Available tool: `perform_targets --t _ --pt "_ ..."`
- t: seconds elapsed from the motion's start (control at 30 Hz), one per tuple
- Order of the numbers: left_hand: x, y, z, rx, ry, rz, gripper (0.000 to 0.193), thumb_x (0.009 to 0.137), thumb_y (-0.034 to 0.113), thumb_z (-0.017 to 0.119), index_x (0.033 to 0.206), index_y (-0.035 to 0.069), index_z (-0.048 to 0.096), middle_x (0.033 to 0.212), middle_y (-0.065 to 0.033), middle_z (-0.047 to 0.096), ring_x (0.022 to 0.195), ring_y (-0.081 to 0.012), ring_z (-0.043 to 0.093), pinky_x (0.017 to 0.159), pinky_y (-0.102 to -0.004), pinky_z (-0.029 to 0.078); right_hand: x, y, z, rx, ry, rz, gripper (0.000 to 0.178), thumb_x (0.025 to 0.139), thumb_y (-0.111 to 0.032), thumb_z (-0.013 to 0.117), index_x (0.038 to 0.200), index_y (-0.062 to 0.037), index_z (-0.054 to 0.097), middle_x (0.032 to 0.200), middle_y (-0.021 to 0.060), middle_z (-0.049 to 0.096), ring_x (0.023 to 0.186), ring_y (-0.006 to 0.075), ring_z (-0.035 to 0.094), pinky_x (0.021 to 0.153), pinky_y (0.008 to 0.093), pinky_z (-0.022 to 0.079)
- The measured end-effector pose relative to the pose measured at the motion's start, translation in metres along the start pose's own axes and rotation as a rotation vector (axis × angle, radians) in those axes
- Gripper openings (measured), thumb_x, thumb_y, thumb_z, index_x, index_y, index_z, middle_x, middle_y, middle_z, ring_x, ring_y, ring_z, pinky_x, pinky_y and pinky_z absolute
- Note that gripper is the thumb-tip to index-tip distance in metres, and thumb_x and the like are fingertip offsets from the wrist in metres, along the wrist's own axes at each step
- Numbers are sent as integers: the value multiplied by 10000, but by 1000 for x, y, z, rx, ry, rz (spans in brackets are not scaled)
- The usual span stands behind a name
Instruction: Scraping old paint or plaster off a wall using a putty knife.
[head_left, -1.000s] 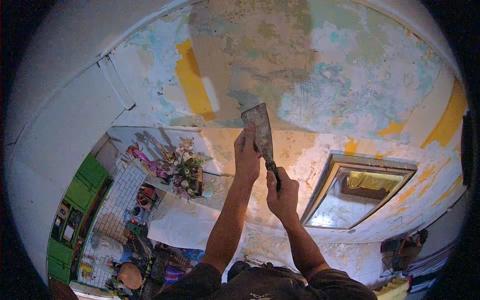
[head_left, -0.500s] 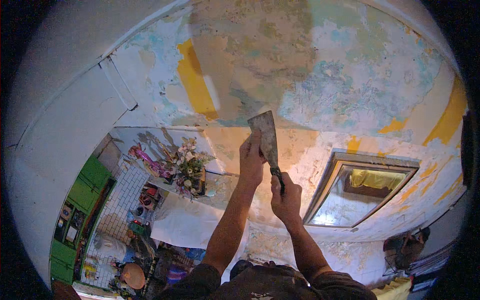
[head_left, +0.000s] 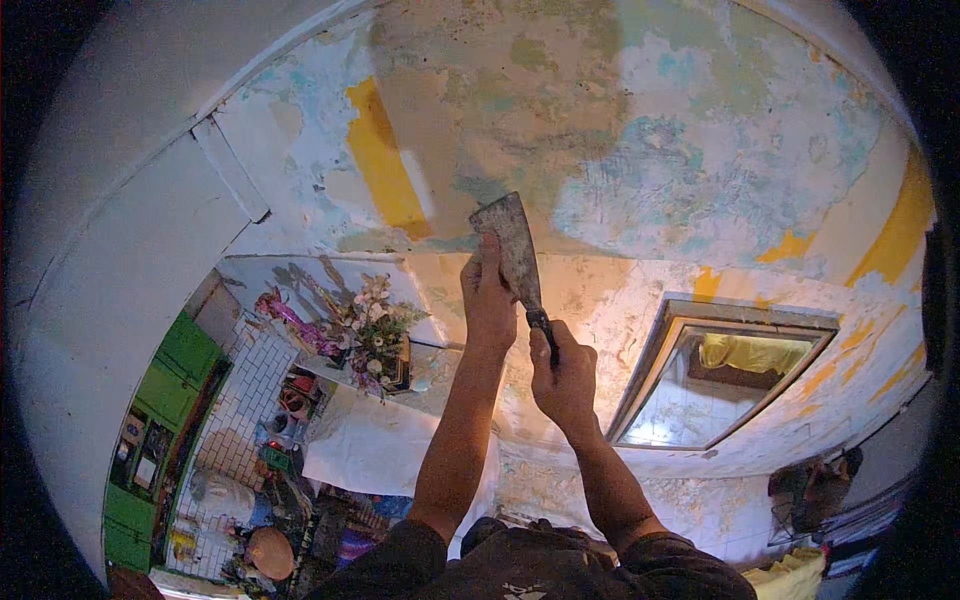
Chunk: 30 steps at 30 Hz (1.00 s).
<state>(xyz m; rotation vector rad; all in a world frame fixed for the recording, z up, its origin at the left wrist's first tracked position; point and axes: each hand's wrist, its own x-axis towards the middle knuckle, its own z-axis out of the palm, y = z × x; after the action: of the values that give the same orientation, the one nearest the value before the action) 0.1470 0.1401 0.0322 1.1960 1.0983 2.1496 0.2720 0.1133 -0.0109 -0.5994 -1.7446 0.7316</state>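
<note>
Scraper [head_left: 517, 250] with handle clamped in right fingers [head_left: 577, 348], blade beyond them, left fingers [head_left: 489, 254] against its edge, grip unclear

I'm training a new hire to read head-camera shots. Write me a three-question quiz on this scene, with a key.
1. Multiple choice: what does the right hand grip on the worn grey metal scraper?
A) blade
B) black handle
C) nothing
2. True or false: the left hand touches the blade.
3. Fill in: the green cupboards lie on the picture's ____ side.

Key: 1 B; 2 True; 3 left.
</note>
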Motion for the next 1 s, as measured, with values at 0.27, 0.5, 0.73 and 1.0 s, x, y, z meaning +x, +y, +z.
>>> perform_targets --t 0.27,0.5,0.73,1.0 --pt "0 -4 4 -254 45 -225 336 955 388 515 830 80 566 692 27 551 575 -51 510 485 -218 387 4 -2 0 -24 36 14 174 928 -144 491 815 -13 506 542 104 509 447 242 539 461 339 401" --pt "1 -2 -5 -302 -71 -309 352 961 289 524 1162 1 515 739 -5 506 610 -118 498 517 -233 432 4 -6 -4 -49 -25 83 174 924 -140 494 816 -5 516 537 90 511 438 188 529 454 317 401" --pt "1 8 5 -337 91 -265 327 937 91 522 1222 -55 455 780 -45 539 625 -137 514 524 -267 449 7 -10 -8 -95 -21 -11 187 918 -133 504 783 -4 494 537 132 516 424 267 520 440 337 390" --pt "-1 0 7 -148 242 -9 333 964 388 494 792 108 552 629 57 491 498 -23 406 428 -208 308 9 -8 -5 -45 5 -34 168 917 -122 515 795 -8 495 531 131 496 427 273 511 444 352 380"
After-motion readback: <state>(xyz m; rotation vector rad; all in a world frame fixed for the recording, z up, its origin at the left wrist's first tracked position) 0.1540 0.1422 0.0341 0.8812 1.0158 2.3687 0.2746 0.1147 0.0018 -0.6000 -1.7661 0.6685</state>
